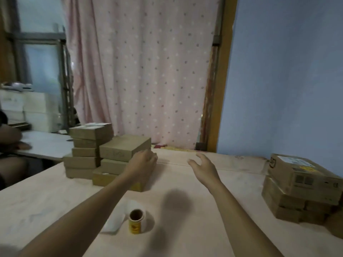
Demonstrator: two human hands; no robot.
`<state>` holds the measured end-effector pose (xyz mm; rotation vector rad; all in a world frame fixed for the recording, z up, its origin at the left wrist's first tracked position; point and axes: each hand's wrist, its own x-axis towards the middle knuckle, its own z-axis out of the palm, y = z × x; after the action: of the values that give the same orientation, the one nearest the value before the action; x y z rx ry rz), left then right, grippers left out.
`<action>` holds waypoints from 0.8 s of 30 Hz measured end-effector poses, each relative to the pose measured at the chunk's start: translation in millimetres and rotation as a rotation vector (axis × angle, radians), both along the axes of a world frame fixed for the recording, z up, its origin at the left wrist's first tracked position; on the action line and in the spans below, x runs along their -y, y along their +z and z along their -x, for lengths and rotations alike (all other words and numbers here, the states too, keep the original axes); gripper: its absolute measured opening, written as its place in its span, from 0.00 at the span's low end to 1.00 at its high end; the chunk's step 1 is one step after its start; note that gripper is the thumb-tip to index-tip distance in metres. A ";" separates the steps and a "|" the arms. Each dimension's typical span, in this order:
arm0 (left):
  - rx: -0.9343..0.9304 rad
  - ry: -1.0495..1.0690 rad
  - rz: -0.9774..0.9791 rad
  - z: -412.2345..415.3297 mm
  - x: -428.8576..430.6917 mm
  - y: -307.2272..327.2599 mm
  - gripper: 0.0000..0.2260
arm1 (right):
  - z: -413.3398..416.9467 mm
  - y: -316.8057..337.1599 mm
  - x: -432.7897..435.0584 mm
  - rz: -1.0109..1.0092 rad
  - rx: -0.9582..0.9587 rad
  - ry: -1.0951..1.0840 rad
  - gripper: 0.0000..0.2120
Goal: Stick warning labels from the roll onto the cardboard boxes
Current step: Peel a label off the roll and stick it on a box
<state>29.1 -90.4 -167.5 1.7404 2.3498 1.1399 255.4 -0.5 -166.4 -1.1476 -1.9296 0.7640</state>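
Note:
A stack of flat brown cardboard boxes [96, 156] stands at the far left of the table. My left hand [143, 162] reaches to the right end of the top box [124, 147] of the nearer pile; its fingertips lie against that end, and their grip is hidden. My right hand [202, 166] hovers over the table to the right of the stack, fingers spread and holding nothing. The label roll [136, 220], yellow with a brown core, stands on end near me, with a white strip of backing paper [116, 217] trailing to its left.
A second pile of cardboard boxes [298, 188] sits at the table's right edge. Another person's arm [11, 136] rests on a white table at the left. A pink dotted curtain [144, 71] hangs behind the table [194, 210].

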 end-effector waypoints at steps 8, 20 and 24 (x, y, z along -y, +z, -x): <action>0.127 0.245 0.034 148.6 83.7 -19.2 0.10 | 153.8 -5.0 34.4 0.017 0.128 0.220 0.31; 0.583 0.614 -0.218 307.1 104.8 -83.1 0.20 | 239.3 -72.5 -8.0 0.442 -0.198 0.033 0.29; 0.823 0.602 -0.330 347.9 86.7 -96.1 0.27 | 255.4 -107.2 -49.7 0.535 -0.299 0.054 0.30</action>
<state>-318.8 -177.1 -263.6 0.3539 2.1975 1.9114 -0.1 49.2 -273.6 -1.2015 -1.5504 1.4536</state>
